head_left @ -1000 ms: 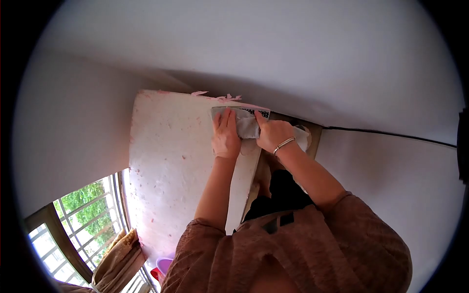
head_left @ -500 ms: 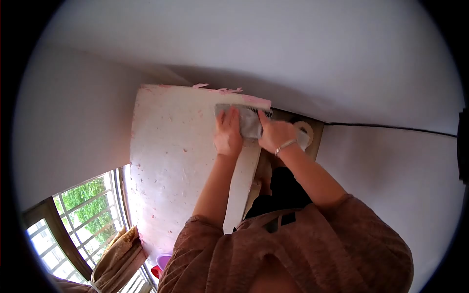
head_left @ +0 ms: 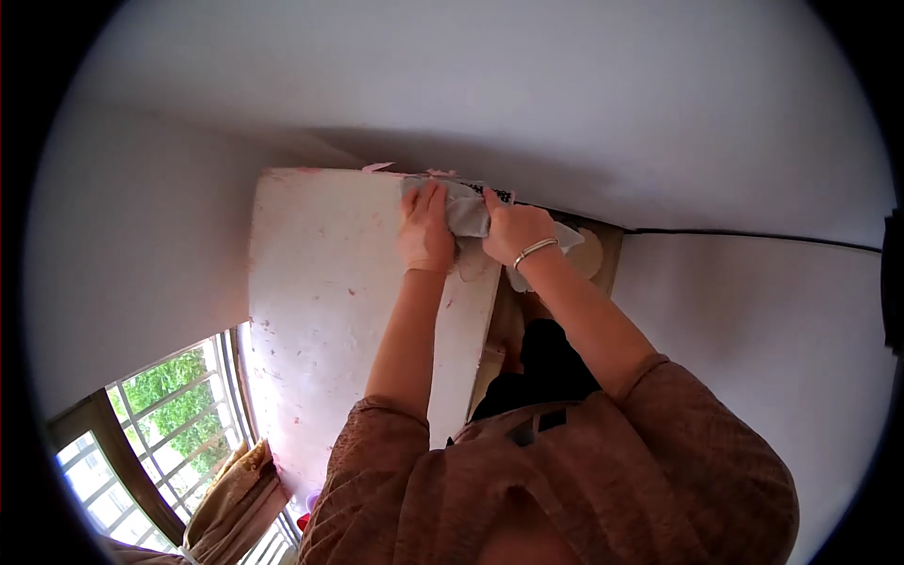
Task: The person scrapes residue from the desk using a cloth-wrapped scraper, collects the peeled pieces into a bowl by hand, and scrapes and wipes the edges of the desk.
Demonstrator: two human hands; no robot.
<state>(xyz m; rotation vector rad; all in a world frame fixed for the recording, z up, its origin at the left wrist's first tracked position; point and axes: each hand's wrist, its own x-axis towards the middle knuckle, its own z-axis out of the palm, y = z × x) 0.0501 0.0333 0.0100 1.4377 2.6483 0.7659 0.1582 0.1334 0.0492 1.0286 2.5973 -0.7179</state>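
A folded grey cloth (head_left: 466, 215) with a black patterned edge lies near the far edge of a worn white board-like surface (head_left: 330, 282). My left hand (head_left: 426, 231) presses on the cloth's left part, its fingers laid over the top and its thumb hidden. The right end is gripped by my right hand (head_left: 521, 231), which wears a bracelet (head_left: 536, 252); its thumb lies on the cloth and the other fingers are curled. Pale material (head_left: 568, 237) shows beside my right hand; I cannot tell whether it belongs to the cloth.
Torn pink scraps (head_left: 379, 168) stick up along the surface's far edge, close to the wall (head_left: 565, 94). A round cream-coloured item (head_left: 589, 252) sits at the right on a brown ledge. A dark cable (head_left: 753, 240) runs along the right wall. A barred window (head_left: 179, 405) and brown curtain (head_left: 235, 499) are lower left.
Both hands have moved the cloth away from me and slightly left, up to the surface's far edge. The pink strip there is now partly covered.
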